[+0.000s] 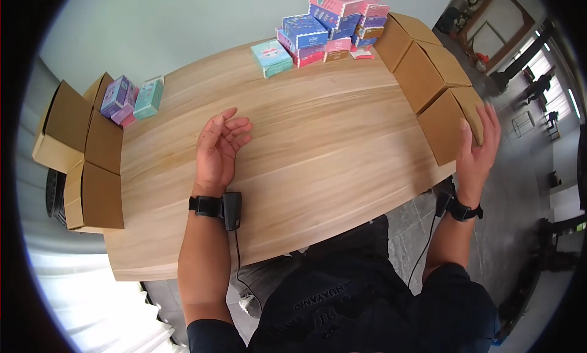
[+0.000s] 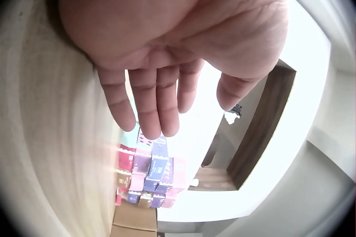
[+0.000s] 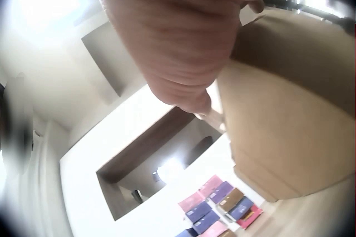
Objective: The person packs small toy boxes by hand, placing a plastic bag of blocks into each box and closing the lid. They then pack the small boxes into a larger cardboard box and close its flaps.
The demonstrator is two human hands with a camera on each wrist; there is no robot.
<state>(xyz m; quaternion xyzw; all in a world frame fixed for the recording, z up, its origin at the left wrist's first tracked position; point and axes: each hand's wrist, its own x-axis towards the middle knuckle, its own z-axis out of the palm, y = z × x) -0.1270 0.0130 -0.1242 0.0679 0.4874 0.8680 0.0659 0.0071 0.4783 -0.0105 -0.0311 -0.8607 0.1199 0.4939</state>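
My left hand (image 1: 219, 146) hovers over the table's left-centre with nothing in it. In the left wrist view its palm and loosely extended fingers (image 2: 146, 103) show. At the table's right edge, my right hand (image 1: 479, 156) is against the outer side of the nearest brown cardboard box (image 1: 439, 130), its fingers straight up along that side and the thumb apart. That same box (image 3: 289, 131) fills much of the right wrist view beside the hand, with most of the fingers hidden.
Two more cardboard boxes (image 1: 422, 74) continue the right-hand row. Colourful small boxes (image 1: 306, 32) are stacked at the back; a teal box (image 1: 271, 58) lies beside them. More cardboard boxes (image 1: 103, 194) stand at left, near small purple and teal boxes (image 1: 148, 99). The wooden table (image 1: 293, 145) lies between.
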